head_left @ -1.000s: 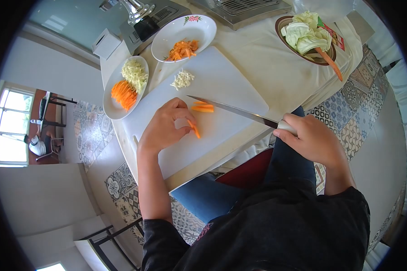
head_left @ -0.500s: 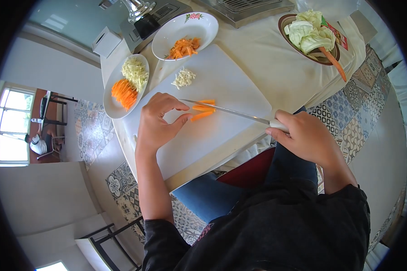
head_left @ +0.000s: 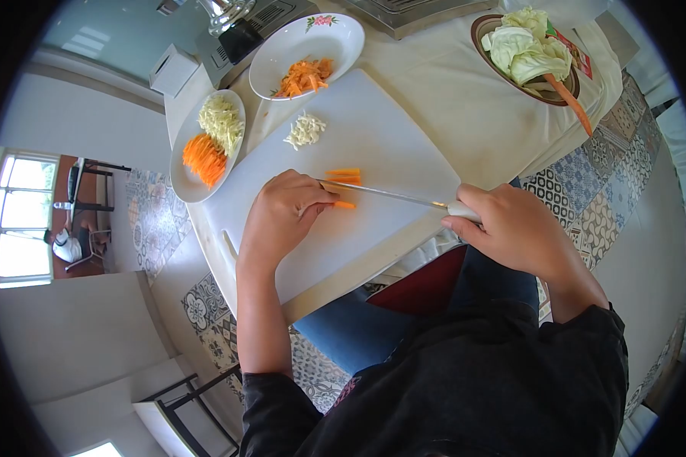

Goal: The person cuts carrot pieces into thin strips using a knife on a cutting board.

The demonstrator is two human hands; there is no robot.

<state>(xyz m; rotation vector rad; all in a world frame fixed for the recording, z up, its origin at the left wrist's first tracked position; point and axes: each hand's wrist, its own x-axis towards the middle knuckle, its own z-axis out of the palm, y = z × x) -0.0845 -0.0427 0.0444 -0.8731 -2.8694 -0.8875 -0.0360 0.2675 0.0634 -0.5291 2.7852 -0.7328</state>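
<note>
My right hand (head_left: pixel 499 225) grips a knife (head_left: pixel 392 195) by its pale handle, the blade reaching left across the white cutting board (head_left: pixel 392 137). Between thumb and fingertips, my left hand (head_left: pixel 286 213) pinches a carrot stick (head_left: pixel 344 205) lying near the blade. Other carrot sticks (head_left: pixel 344 175) rest on the board just beyond the blade. A small heap of chopped white pieces (head_left: pixel 306 130) sits farther back on the board. The left fingertips partly cover the blade's tip.
An oval plate (head_left: pixel 193 194) with shredded carrot and pale green shreds stands at left. Behind the board is a white bowl (head_left: pixel 347 46) with orange peelings. A brown-rimmed bowl (head_left: pixel 480 49) holds cabbage and a carrot at right. A seated person (head_left: pixel 68 247) is far left.
My left hand has closed from a loose curve into a pinch on one carrot stick, moving slightly right and down. That stick now lies apart from the others. The knife stays nearly in place.
</note>
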